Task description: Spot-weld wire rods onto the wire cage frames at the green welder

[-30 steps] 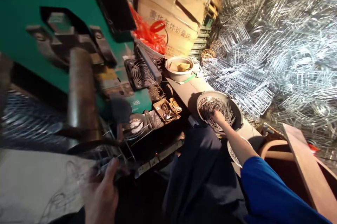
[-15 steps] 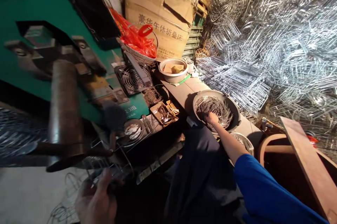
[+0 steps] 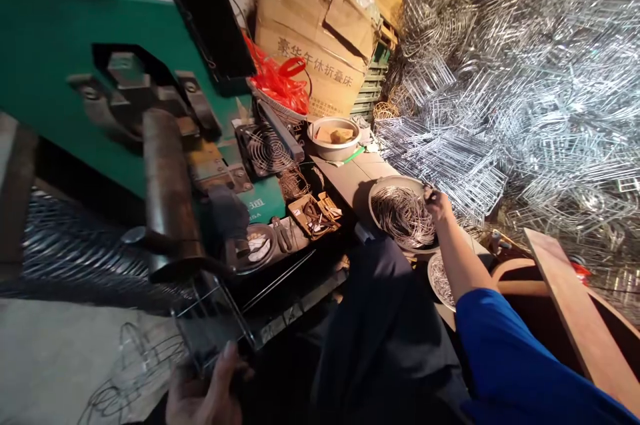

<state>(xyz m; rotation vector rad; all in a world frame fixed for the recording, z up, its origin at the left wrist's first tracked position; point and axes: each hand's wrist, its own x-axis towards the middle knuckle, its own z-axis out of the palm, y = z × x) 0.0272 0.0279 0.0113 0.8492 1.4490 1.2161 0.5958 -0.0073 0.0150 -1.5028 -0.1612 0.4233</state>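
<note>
At the lower left, my left hand (image 3: 207,388) is closed round the near end of a small wire frame (image 3: 216,315). The frame stands just under the rounded metal post (image 3: 170,192) of a green machine (image 3: 60,45). Over the right rim of a grey basin (image 3: 376,193), my right hand (image 3: 438,205) has its fingers drawn together. What they hold, if anything, is too small to make out. Many thin bent wire pieces (image 3: 405,215) fill the basin. A smaller bowl of wire pieces (image 3: 441,278) sits below my right forearm.
A big heap of shiny wire racks (image 3: 560,92) fills the right. Along the bench stand a white bowl (image 3: 333,148), a small fan (image 3: 267,148) and a cardboard tray of small parts (image 3: 315,217). A wooden board (image 3: 575,312) lies across a brown tub (image 3: 515,272).
My right hand has moved from among the wires to above the basin's right rim. The wire frame in my left hand shows more clearly, and the view has shifted.
</note>
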